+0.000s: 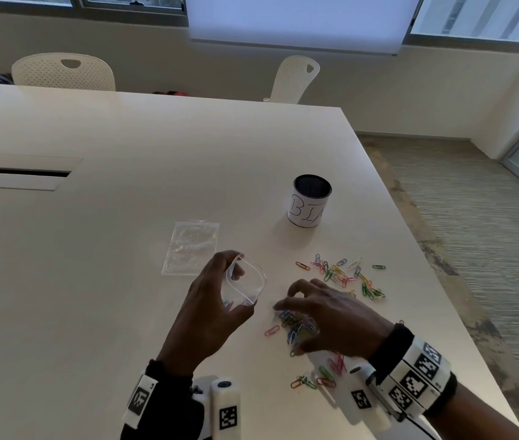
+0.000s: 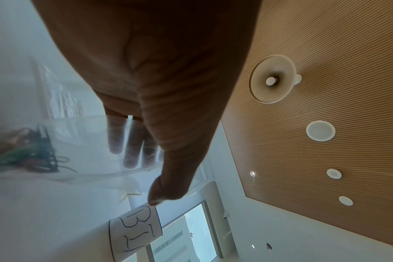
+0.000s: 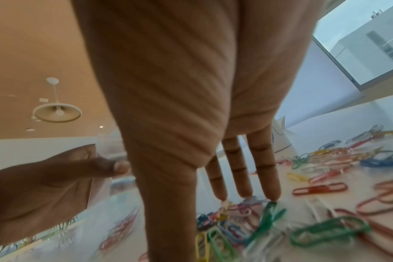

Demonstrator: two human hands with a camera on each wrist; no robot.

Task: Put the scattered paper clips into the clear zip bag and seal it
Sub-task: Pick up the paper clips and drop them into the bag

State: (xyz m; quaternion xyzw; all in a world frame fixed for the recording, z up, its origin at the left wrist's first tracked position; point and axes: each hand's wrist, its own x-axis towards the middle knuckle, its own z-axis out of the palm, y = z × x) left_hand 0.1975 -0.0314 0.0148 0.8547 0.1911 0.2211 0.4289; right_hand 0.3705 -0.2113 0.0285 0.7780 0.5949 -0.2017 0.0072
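Left hand: grips the clear zip bag, mouth held open above the table.
Right hand: fingers spread, empty, tips touching paper clips.
Risk: clips may miss the narrow mouth, or the limp bag could sag shut.
Left wrist view only: a few clips already inside the bag.
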